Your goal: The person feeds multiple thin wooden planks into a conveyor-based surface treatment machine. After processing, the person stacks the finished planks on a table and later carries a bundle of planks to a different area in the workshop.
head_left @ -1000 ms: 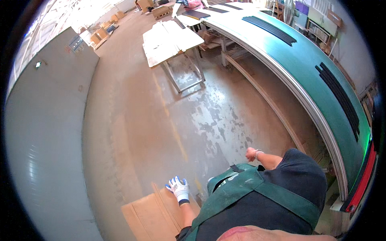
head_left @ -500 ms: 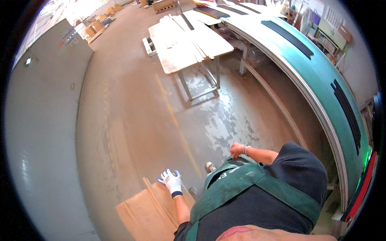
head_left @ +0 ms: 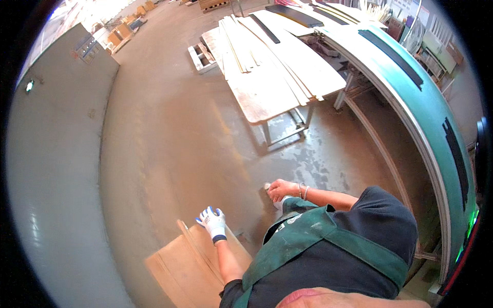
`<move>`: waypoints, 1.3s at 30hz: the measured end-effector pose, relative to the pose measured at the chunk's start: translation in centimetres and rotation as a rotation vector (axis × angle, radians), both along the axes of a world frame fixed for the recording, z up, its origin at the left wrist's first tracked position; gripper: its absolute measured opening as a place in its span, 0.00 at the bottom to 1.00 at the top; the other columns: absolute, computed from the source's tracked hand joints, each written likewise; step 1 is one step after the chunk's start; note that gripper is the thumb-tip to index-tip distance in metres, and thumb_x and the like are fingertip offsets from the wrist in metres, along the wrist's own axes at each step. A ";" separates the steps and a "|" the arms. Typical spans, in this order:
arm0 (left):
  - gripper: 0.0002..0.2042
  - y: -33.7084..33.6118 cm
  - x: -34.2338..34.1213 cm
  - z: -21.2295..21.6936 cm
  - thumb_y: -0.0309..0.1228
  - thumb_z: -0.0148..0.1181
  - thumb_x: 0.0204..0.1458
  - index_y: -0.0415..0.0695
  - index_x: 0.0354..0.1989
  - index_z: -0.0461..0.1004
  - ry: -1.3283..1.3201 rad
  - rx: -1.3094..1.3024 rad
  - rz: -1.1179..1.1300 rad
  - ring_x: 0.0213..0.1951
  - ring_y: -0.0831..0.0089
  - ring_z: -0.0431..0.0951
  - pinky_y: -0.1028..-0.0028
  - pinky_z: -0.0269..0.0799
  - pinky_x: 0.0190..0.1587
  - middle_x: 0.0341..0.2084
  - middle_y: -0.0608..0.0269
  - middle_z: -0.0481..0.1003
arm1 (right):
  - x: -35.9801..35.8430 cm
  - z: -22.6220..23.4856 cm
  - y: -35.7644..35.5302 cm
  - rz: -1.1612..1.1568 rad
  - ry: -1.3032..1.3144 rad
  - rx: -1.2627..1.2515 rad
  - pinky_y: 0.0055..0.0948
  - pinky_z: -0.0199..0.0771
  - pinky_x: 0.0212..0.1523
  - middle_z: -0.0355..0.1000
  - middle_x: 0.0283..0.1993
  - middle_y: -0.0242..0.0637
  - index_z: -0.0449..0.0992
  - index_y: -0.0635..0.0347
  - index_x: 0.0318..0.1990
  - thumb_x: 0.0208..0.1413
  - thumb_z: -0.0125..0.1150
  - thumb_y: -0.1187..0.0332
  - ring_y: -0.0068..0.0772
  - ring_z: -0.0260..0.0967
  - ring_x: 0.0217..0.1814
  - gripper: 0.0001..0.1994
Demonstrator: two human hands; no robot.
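Observation:
My left hand (head_left: 213,223), in a white glove with blue fingertips, lies at the far edge of a light brown wooden panel (head_left: 172,262). Its fingers are spread and the hand is open; whether it bears weight on the panel, I cannot tell. A narrow wooden strip (head_left: 197,251) runs lengthwise on the panel beside my left forearm. My bare right hand (head_left: 280,190), with bracelets at the wrist, is closed in front of my green apron (head_left: 303,228). Something white shows just under it, and I cannot make out whether the fingers hold it.
Ahead stands a metal-legged table (head_left: 257,102) bearing long pale strips (head_left: 277,61) and a black one. Along the right runs a long green-topped bench (head_left: 390,56) with black strips. A grey wall (head_left: 61,169) lines the left. A pallet (head_left: 200,57) sits beyond the table.
The table and bench have come nearer and shifted right. The panel has kept its place beside me. My right hand has moved left and forward from the apron.

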State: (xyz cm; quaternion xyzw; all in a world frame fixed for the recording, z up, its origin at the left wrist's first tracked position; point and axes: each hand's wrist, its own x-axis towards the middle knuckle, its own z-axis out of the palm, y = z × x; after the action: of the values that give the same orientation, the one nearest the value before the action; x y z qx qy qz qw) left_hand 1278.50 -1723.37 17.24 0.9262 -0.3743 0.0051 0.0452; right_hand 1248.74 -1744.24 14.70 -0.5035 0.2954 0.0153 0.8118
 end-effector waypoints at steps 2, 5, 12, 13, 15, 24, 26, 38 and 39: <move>0.28 -3.4 3.5 0.3 0.46 0.55 0.52 0.44 0.59 0.69 -0.044 0.015 0.008 0.64 0.49 0.59 0.45 0.42 0.68 0.58 0.50 0.67 | 4.9 1.8 -3.6 -0.001 -0.024 -0.040 0.30 0.79 0.30 0.76 0.34 0.40 0.73 0.68 0.43 0.58 0.58 0.67 0.33 0.77 0.32 0.12; 0.35 -7.4 6.6 1.5 0.48 0.56 0.51 0.42 0.65 0.61 -0.056 0.079 0.076 0.66 0.42 0.54 0.45 0.42 0.68 0.64 0.44 0.58 | 11.2 3.8 -8.9 0.019 -0.028 -0.044 0.32 0.81 0.33 0.76 0.36 0.41 0.74 0.68 0.43 0.58 0.57 0.67 0.34 0.78 0.34 0.12; 0.41 -17.2 15.8 -0.3 0.47 0.53 0.54 0.34 0.70 0.47 -0.079 0.128 0.131 0.70 0.38 0.44 0.44 0.38 0.69 0.71 0.43 0.45 | 23.8 6.9 -21.1 0.041 -0.111 0.039 0.33 0.82 0.36 0.76 0.38 0.42 0.73 0.68 0.45 0.60 0.56 0.68 0.36 0.78 0.37 0.12; 0.40 -18.8 17.5 -0.3 0.46 0.52 0.54 0.33 0.70 0.47 -0.080 0.139 0.129 0.70 0.38 0.44 0.44 0.38 0.69 0.71 0.43 0.44 | 25.5 7.3 -22.6 0.028 -0.126 0.075 0.32 0.82 0.37 0.77 0.39 0.42 0.73 0.68 0.45 0.61 0.56 0.67 0.35 0.78 0.37 0.12; 0.40 -21.9 21.2 -0.2 0.46 0.52 0.55 0.32 0.70 0.46 -0.079 0.177 0.130 0.70 0.37 0.44 0.44 0.38 0.69 0.71 0.42 0.44 | 29.1 7.8 -25.6 -0.002 -0.159 0.148 0.31 0.81 0.39 0.78 0.41 0.43 0.74 0.67 0.46 0.62 0.55 0.67 0.34 0.78 0.38 0.12; 0.37 -35.3 39.7 1.0 0.44 0.48 0.55 0.29 0.68 0.50 -0.141 0.154 0.078 0.68 0.32 0.48 0.41 0.39 0.68 0.68 0.33 0.50 | 47.5 7.6 -38.9 -0.227 -0.070 0.216 0.32 0.81 0.35 0.77 0.37 0.45 0.74 0.67 0.43 0.61 0.56 0.68 0.36 0.78 0.35 0.10; 0.37 -39.7 44.1 2.8 0.44 0.48 0.56 0.29 0.68 0.51 -0.119 0.142 0.092 0.68 0.33 0.49 0.42 0.39 0.68 0.68 0.34 0.50 | 51.9 8.7 -41.6 -0.204 -0.032 0.144 0.32 0.81 0.36 0.77 0.37 0.43 0.74 0.66 0.44 0.61 0.56 0.68 0.35 0.78 0.36 0.10; 0.40 -61.8 66.7 3.6 0.48 0.48 0.55 0.31 0.69 0.49 -0.053 0.184 0.142 0.70 0.39 0.45 0.47 0.35 0.70 0.69 0.37 0.48 | 67.3 6.8 -60.1 -0.149 0.032 0.198 0.34 0.81 0.40 0.77 0.41 0.44 0.73 0.67 0.47 0.63 0.57 0.64 0.37 0.78 0.39 0.14; 0.40 -63.4 68.7 3.7 0.48 0.49 0.54 0.31 0.69 0.49 -0.058 0.187 0.134 0.70 0.39 0.45 0.47 0.35 0.70 0.69 0.37 0.48 | 68.6 6.4 -61.8 -0.154 0.036 0.202 0.34 0.81 0.40 0.77 0.41 0.44 0.73 0.67 0.47 0.63 0.57 0.65 0.38 0.78 0.39 0.14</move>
State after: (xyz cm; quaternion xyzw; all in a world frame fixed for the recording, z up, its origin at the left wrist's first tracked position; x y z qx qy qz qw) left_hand 1347.19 -1786.78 20.92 0.9488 -0.3113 -0.0002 -0.0528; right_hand 1317.37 -1806.01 21.08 -0.3947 0.3446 -0.0082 0.8517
